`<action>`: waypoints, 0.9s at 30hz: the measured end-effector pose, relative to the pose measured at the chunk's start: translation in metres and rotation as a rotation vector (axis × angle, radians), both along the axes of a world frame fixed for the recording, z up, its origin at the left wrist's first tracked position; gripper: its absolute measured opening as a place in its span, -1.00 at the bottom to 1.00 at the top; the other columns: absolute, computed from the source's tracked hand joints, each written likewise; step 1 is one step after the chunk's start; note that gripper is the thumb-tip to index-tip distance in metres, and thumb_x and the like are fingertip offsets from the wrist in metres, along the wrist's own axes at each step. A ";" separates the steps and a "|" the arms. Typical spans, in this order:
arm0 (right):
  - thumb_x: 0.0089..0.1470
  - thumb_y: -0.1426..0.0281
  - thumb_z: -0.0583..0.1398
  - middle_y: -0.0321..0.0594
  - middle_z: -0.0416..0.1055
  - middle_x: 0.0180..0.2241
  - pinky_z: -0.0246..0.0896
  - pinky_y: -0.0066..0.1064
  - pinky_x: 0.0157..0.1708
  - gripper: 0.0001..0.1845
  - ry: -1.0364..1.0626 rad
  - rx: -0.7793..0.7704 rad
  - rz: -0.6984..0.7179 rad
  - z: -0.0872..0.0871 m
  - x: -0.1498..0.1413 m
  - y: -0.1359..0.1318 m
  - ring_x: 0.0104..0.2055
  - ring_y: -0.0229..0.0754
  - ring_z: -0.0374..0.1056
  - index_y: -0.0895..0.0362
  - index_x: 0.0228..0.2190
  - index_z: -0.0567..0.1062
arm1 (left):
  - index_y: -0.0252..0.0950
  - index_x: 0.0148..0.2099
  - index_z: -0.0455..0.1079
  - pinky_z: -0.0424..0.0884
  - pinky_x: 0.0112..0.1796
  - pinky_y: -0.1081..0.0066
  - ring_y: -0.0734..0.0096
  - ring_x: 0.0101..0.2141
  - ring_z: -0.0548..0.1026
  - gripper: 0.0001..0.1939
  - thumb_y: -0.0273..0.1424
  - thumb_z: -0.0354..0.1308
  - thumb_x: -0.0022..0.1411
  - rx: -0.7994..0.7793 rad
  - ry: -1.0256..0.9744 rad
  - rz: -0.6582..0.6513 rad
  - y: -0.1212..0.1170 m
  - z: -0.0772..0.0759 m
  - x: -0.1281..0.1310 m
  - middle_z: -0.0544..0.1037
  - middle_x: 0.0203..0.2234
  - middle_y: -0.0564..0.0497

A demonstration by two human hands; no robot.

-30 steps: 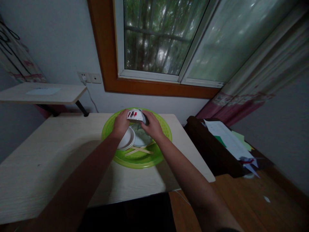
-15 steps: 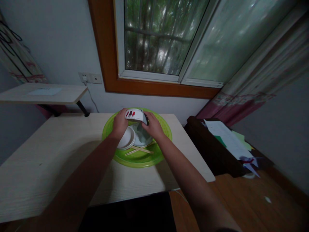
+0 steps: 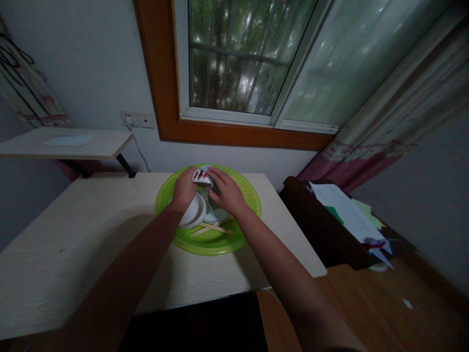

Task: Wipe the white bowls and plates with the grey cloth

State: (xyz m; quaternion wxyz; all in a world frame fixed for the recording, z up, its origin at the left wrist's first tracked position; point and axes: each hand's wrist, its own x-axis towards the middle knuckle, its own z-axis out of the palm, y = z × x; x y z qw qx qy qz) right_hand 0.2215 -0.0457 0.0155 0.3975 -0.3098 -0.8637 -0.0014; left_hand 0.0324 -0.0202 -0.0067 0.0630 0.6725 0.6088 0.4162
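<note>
My left hand (image 3: 185,188) is closed round the left end of a white bowl (image 3: 201,177) with red and black marks on its side, held over the green tray (image 3: 210,248). On the bowl's right, my right hand (image 3: 227,193) has its fingers curled about the other end. Both hands cover much of the bowl. Below my left hand, stacked white dishes (image 3: 192,212) lie on the tray. Beside them is a pale greenish see-through dish (image 3: 214,211), partly hidden by my right hand. Light wooden chopsticks (image 3: 212,227) lie crossed in front of the dishes.
The tray stands on a pale wooden table (image 3: 110,234). A small raised shelf (image 3: 102,144) stands at the back left, near a wall socket (image 3: 137,119). Papers (image 3: 340,210) lie on a dark piece of furniture right of the table. A window is behind.
The bowl has turned in my hands, so less of its white side shows. My right hand has shifted left, closer to my left hand. The dishes and chopsticks have stayed put.
</note>
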 end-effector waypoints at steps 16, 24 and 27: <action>0.38 0.22 0.04 -0.01 0.39 0.19 0.19 -0.04 0.30 -0.55 0.190 -0.090 -0.048 -0.002 0.008 0.002 0.25 -0.04 0.28 0.08 0.20 0.38 | -0.26 0.04 0.43 0.38 0.00 0.34 0.28 -0.08 0.50 -0.46 -0.71 -0.05 0.06 0.019 -0.027 -0.027 0.000 0.001 -0.001 0.59 -0.09 -0.09; 0.37 0.29 0.06 -0.07 0.36 0.23 0.17 -0.03 0.33 -0.57 0.132 -0.056 -0.013 0.004 0.002 -0.005 0.28 -0.05 0.26 0.02 0.21 0.38 | -0.26 0.03 0.44 0.39 -0.02 0.34 0.29 -0.10 0.51 -0.50 -0.69 -0.03 0.09 0.036 -0.053 -0.042 -0.001 0.002 0.000 0.59 -0.11 -0.08; 0.38 0.26 0.03 -0.04 0.42 0.15 0.22 -0.06 0.29 -0.58 0.214 -0.102 -0.067 -0.001 0.007 0.003 0.22 -0.05 0.32 0.07 0.17 0.41 | -0.26 0.02 0.44 0.39 -0.03 0.35 0.30 -0.11 0.51 -0.48 -0.70 -0.04 0.05 0.051 -0.077 -0.029 0.000 0.002 -0.002 0.59 -0.13 -0.07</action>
